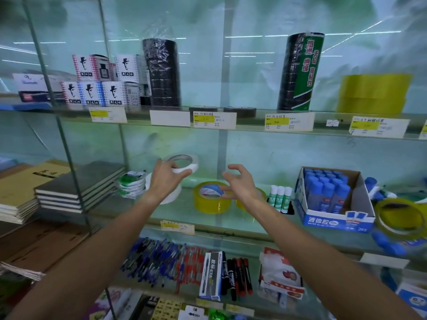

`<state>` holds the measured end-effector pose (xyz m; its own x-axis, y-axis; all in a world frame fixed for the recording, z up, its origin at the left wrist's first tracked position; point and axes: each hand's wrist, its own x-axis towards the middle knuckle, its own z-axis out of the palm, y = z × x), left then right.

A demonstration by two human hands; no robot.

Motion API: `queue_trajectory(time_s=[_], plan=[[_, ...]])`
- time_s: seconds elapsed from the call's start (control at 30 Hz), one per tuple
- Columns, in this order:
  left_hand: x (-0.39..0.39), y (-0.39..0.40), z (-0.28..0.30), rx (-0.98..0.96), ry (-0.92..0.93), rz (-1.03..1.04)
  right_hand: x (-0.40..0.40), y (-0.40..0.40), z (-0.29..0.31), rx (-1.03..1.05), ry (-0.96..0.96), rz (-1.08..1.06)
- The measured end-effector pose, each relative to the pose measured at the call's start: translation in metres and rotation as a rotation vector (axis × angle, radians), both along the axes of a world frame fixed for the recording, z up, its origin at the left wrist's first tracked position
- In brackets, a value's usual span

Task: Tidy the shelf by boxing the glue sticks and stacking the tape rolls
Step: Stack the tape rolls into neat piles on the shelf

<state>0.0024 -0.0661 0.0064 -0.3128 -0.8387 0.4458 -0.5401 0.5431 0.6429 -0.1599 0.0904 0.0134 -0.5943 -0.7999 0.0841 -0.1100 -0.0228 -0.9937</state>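
While the left hand [167, 179] grips a flat white tape roll [184, 163] by its rim, lifted clear of the middle glass shelf [208, 221], the right hand [240, 183] hovers beside it with fingers spread and loosely curled, holding nothing. Under the left wrist stands a thicker white tape roll [172, 195], partly hidden by the hand. Just below the right hand sits a glossy yellow packing-tape roll [211, 199] lying flat, its core printed blue and white, and a second yellow roll [250, 199] peeks out behind the right wrist. To the right of that, three small white glue sticks with green labels [280, 196] stand upright in a tight row. Beyond them an open blue-and-white cardboard box [335, 221] holds upright blue-capped glue bottles [325, 185], packed close, with grey room left at its right side. At the far right a clear yellowish tape roll [399, 218] leans on edge, with loose blue-capped bottles [390, 244] around it. Left of the white rolls sits a wrapped stack of green-and-white tape discs [131, 183]. The shelf's front strip lies bare between the rolls and its edge. Above, two tall black shrink-wrapped tape columns [161, 72] stand on the upper shelf.
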Motion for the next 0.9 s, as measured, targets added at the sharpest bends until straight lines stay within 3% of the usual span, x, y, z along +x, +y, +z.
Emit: queue_trajectory(time_s=[0.3, 0.73, 0.9], plan=[[0.011, -0.021, -0.014, -0.053, -0.071, 0.098, -0.016, 0.021, -0.012, 0.031, 0.103, -0.013], [0.018, -0.027, -0.032, 0.038, -0.140, 0.157, -0.023, 0.040, -0.014, 0.059, 0.138, -0.030], [0.008, -0.020, -0.038, -0.181, -0.240, 0.258, -0.029, 0.052, -0.008, 0.055, 0.204, -0.057]])
